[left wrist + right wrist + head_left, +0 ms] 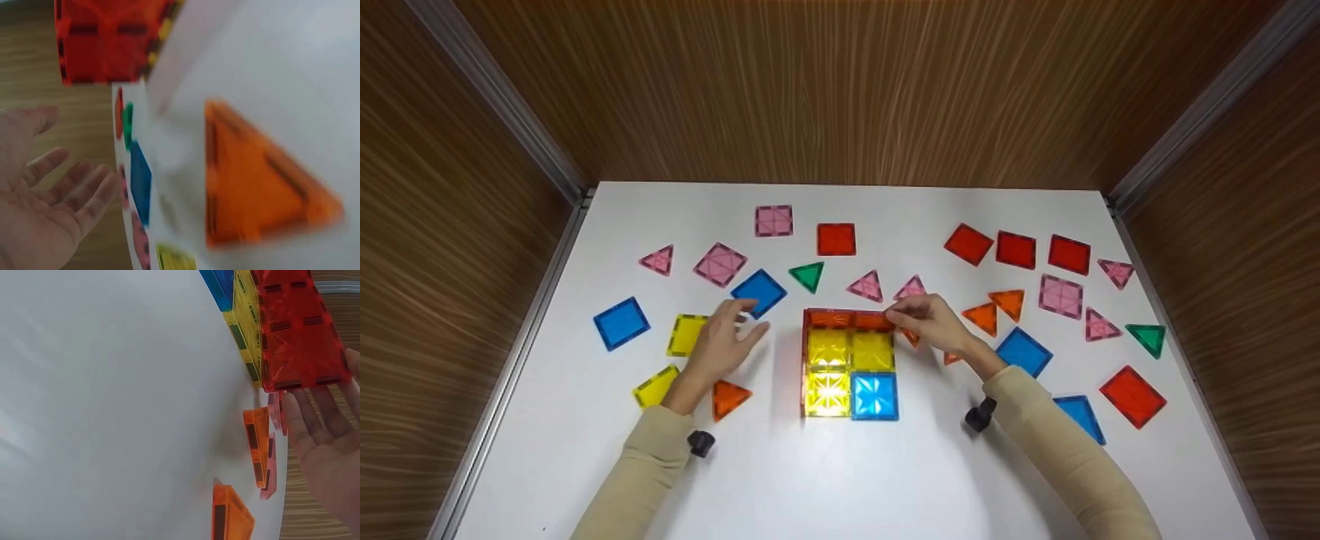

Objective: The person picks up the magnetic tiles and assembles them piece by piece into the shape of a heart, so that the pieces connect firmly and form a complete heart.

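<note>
A low build of magnetic tiles stands mid-table in the head view. Its floor has three yellow squares and one blue square, with red walls upright along the back and left sides. My right hand pinches the red square tile at the right end of the back wall, fingers behind it. My left hand hovers left of the build, fingers spread, holding nothing. Near its fingertips lies a loose blue square. Beside the left wrist are a yellow square and an orange triangle.
Loose tiles lie flat around the build: red squares behind and to the right, pink squares, pink triangles, green triangles, and orange triangles by the right forearm. Wood-grain panels wall the table's back and sides.
</note>
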The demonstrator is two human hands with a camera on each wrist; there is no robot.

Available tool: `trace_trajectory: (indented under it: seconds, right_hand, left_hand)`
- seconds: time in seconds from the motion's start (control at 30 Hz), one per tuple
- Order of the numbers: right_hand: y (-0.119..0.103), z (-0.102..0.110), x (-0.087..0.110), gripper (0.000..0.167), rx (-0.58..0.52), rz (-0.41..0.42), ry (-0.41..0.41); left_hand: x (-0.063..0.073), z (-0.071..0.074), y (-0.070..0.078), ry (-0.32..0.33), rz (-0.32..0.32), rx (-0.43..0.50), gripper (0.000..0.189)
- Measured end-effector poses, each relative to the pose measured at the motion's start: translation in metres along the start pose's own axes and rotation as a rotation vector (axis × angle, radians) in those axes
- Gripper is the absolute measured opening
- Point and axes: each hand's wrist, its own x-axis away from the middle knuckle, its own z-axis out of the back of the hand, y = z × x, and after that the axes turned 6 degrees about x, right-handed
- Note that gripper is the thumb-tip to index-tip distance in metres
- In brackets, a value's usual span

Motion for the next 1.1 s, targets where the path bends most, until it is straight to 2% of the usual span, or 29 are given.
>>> trace_trajectory:
  seconds: [0.2, 0.37, 0.47, 0.67, 0.9, 1.1]
  right_hand:
    - [0.003, -0.002, 0.001, 0.026, -0.001, -0.012, 0.02]
    - [0.004, -0.004, 0.001, 0.026, -0.004, -0.004, 0.025]
    - [0.003, -0.004, 0.002, 0.026, -0.007, -0.004, 0.021]
    - [0.003, -0.003, 0.003, 0.027, -0.003, -0.011, 0.019]
    - [0.004, -0.004, 0.001, 0.029, -0.019, -0.037, 0.025]
    - [0.003, -0.005, -0.001, 0.028, -0.027, -0.032, 0.037]
  left_hand:
    - [0.007, 0.034, -0.029, 0.052, 0.113, -0.134, 0.055]
    - [0.013, 0.048, -0.046, 0.076, 0.163, -0.265, 0.063]
    - [0.015, 0.049, -0.051, 0.07, 0.188, -0.328, 0.071]
    - [0.015, 0.043, -0.054, 0.061, 0.247, -0.327, 0.079]
    - [0.012, 0.041, -0.052, 0.055, 0.263, -0.371, 0.075]
    - [0.007, 0.04, -0.047, 0.047, 0.276, -0.322, 0.07]
